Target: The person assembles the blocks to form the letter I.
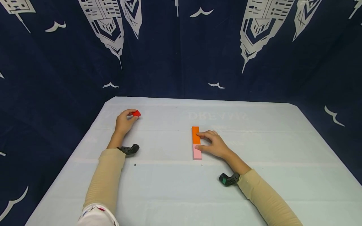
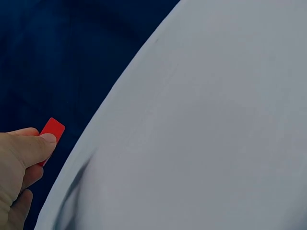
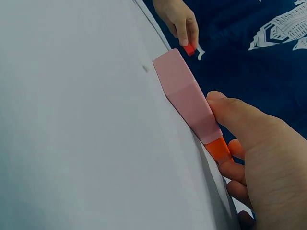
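My left hand (image 1: 124, 123) pinches a small red block (image 1: 137, 113) between thumb and fingers over the far left part of the table. In the left wrist view, the red block (image 2: 53, 128) sticks out past the thumb tip. An orange block (image 1: 195, 133) and a pink block (image 1: 197, 153) lie end to end on the table, the orange one farther away. My right hand (image 1: 215, 145) is at their right side, its index finger by the orange block and its thumb by the pink. The right wrist view has the thumb against the side of the pink block (image 3: 184, 93).
A white cloth covers the table (image 1: 169, 188), with dark specks on it. Behind it hangs a dark blue curtain (image 1: 175, 62) printed with white buildings and birds. Each wrist wears a black camera mount, one left (image 1: 130, 149) and one right (image 1: 228, 179).
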